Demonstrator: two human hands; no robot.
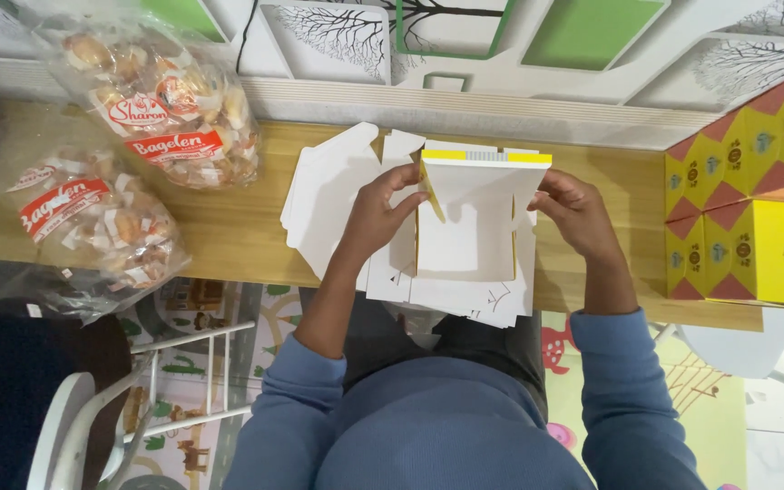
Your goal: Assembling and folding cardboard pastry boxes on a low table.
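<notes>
Here, mid-fold: left hand [376,213] and right hand [575,213] each pinched a side flap of the white carton blank [465,227], held over the flat stack [338,195] at table centre. Finished yellow boxes [755,209] sat at three o'clock. Next, probably tucking the flaps.

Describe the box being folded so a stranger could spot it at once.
On the wooden table, a pile of flat white blanks lies. The half-folded box stands on it between left hand and right hand; it alone has raised walls and a yellow-edged rim.
</notes>
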